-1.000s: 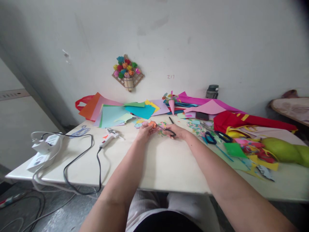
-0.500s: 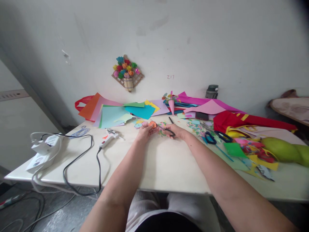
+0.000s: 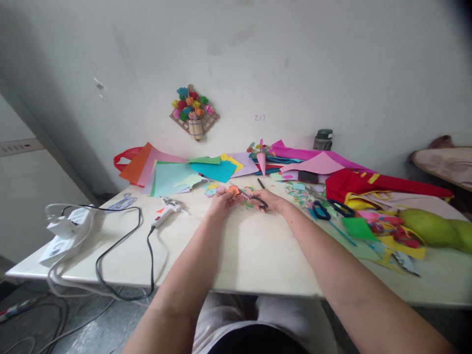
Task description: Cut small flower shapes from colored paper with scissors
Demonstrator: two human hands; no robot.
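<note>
My left hand (image 3: 221,200) is closed on a small orange piece of paper (image 3: 233,190), pinched at the fingertips. In my right hand (image 3: 272,200) is a pair of scissors with dark handles (image 3: 262,202), its blades pointing left to the orange paper. Whether the blades are apart I cannot tell. Small paper shapes (image 3: 211,193) in pale blue, pink and yellow lie just beyond my left hand. Coloured paper scraps (image 3: 248,204) lie on the table between and below my hands.
A white glue gun (image 3: 165,212) with a black cord lies left, near a power strip (image 3: 68,238). Coloured paper sheets (image 3: 171,177) lie along the wall. Blue-handled scissors (image 3: 321,210), scraps and a red cloth (image 3: 346,186) are on the right. A pink paper cone (image 3: 261,162) stands behind.
</note>
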